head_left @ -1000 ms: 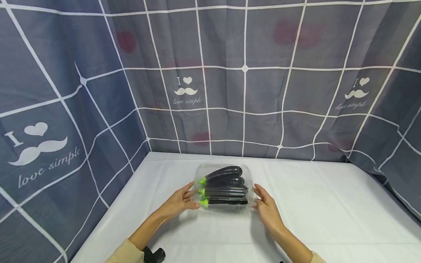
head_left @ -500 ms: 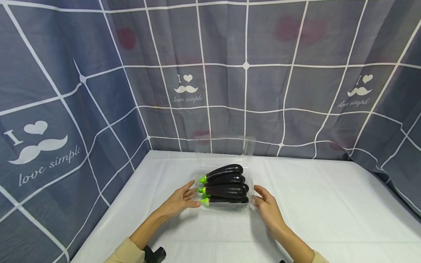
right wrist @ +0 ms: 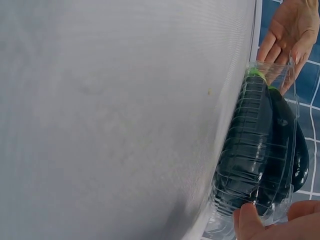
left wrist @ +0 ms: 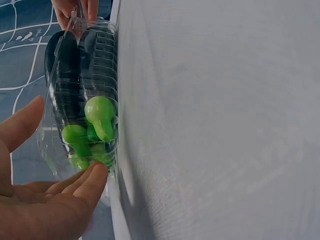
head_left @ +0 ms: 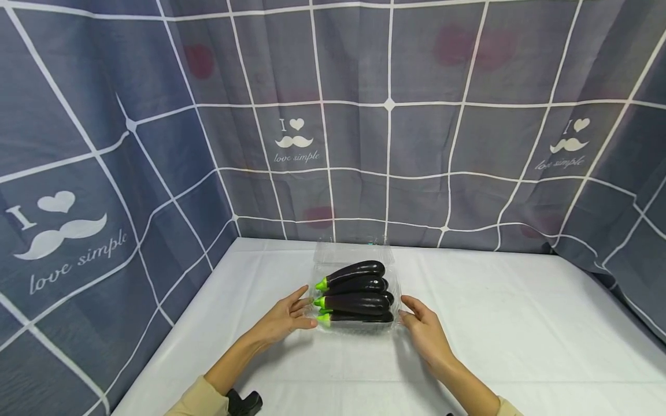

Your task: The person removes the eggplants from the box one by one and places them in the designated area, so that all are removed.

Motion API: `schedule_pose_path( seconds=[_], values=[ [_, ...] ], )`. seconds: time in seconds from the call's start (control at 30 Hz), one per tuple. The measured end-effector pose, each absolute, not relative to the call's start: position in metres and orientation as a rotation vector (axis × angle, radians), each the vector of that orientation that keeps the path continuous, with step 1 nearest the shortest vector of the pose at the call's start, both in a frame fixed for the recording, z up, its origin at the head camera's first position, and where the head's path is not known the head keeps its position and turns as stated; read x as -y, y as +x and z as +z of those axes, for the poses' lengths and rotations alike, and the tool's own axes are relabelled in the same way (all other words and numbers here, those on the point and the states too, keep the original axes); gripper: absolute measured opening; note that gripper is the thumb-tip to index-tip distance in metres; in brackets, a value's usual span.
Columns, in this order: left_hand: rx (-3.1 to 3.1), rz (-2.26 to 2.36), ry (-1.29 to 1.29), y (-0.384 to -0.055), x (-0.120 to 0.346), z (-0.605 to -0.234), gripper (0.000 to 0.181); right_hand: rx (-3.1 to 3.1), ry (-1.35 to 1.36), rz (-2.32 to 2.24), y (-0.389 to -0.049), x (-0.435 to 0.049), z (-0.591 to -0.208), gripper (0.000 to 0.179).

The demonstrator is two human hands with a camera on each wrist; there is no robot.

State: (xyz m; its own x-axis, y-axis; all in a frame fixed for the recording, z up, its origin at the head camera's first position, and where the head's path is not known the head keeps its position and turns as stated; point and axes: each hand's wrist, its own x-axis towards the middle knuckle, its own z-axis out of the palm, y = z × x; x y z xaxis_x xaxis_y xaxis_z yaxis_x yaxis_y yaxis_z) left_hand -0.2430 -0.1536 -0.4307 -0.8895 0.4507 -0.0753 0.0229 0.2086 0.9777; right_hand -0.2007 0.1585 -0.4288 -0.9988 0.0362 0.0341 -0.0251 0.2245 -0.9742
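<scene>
Several dark eggplants with bright green stem ends lie side by side in a clear plastic clamshell box on the table. The box's lid is folded back on the far side, so the eggplants are uncovered. At the left end, by the green stems, my left hand has its fingers extended against the ribbed wall, thumb spread apart. My right hand rests its fingertips at the opposite end, by the rounded eggplant ends. Part of that hand lies outside the right wrist view.
A white cloth covers the table. Grey-blue checked curtains hang behind it and along both sides, close to the box's far edge. A black device sits at the left wrist.
The clear lid, over the eggplants a second ago, swung up and away and now lies back behind the box. Both hands have stayed at the box's ends.
</scene>
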Motion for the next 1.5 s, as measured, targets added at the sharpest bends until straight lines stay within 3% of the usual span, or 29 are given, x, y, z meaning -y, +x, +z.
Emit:
schedule_pose_path(
  seconds=[0.43,0.77,1.2,1.5],
  values=[
    [-2.131,1.748,0.413,-0.243,0.153,-0.429,0.093,2.381,-0.012,1.993,-0.203,-0.161,-0.428,0.044],
    [-2.299,1.692,0.32,-0.241,0.144,-0.429,0.107,2.43,0.076,1.933,-0.209,-0.173,-0.422,0.049],
    [-2.387,1.597,0.349,-0.249,0.134,-0.429,0.115,2.412,0.23,1.892,-0.254,-0.195,-0.387,0.041],
    [-2.329,1.648,0.352,-0.251,0.136,-0.431,0.118,2.417,0.378,1.911,-0.277,-0.17,-0.369,0.041]
  ],
)
